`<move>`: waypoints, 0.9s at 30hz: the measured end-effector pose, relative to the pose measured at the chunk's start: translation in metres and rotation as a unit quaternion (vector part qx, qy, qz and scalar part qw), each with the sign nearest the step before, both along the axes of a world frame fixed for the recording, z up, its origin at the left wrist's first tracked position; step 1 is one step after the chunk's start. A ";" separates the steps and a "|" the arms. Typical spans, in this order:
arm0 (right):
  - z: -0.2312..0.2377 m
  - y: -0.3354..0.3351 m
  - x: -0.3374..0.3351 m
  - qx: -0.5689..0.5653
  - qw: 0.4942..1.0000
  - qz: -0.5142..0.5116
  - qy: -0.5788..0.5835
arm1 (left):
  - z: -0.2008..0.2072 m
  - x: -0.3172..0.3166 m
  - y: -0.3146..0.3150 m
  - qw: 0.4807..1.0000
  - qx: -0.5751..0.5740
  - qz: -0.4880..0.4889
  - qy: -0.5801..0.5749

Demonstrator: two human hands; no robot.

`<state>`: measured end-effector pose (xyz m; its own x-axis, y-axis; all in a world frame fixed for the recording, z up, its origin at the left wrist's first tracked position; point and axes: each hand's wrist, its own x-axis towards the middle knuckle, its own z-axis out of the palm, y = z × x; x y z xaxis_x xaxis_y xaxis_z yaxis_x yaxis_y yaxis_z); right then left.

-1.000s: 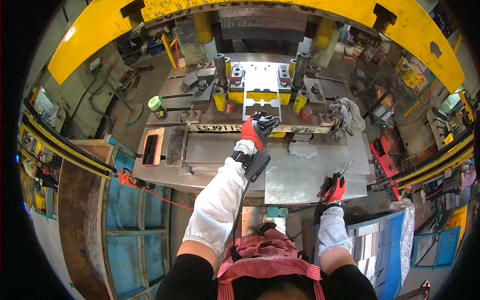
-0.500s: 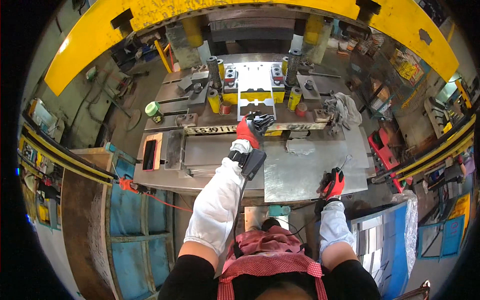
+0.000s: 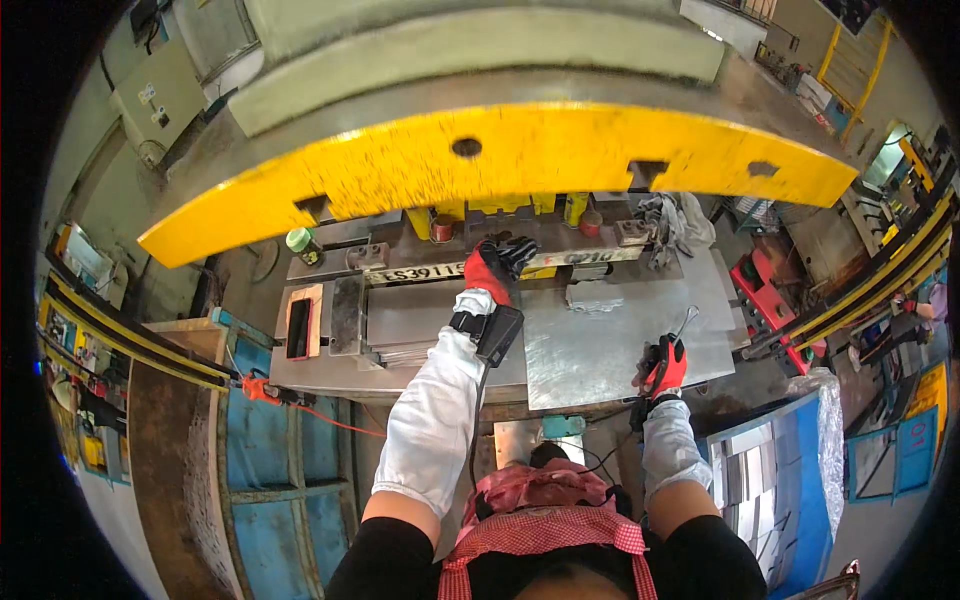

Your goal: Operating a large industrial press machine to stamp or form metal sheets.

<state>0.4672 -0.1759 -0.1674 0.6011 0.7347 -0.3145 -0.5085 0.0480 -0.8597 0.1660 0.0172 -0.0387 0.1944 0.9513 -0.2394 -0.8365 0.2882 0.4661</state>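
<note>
Thin grey sheets [image 3: 410, 312] stacked on the counter [image 3: 335, 375], then the red-gloved left hand [image 3: 498, 264] by the press bed [image 3: 440, 268], can't tell if it's gripping. Next, a flat, shiny, kinda mottled metal sheet [image 3: 585, 360], with the right hand [image 3: 664, 366] over it, curled round a slim, silvery, round-tipped tool [image 3: 688, 319].

Grey metal bench [image 3: 330, 373], tan panel [image 3: 316, 322] at left, stacked sheets [image 3: 412, 322] beside it, large shiny plate [image 3: 585, 350] at right
</note>
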 end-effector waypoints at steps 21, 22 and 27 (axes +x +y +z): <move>-0.019 0.001 0.013 0.004 1.000 -0.014 -0.018 | -0.006 0.006 0.003 0.999 0.032 0.009 -0.016; -0.018 0.002 0.010 0.002 1.000 -0.007 -0.022 | -0.010 0.000 0.007 0.999 0.041 0.005 0.014; 0.002 0.004 -0.003 -0.022 0.999 -0.010 -0.035 | -0.010 -0.005 0.007 0.999 0.030 0.006 0.032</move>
<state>0.4641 -0.1724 -0.1656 0.6370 0.7084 -0.3039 -0.4470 0.0183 -0.8944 0.1610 0.0243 -0.0483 0.1695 0.9664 -0.1931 -0.8080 0.2485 0.5342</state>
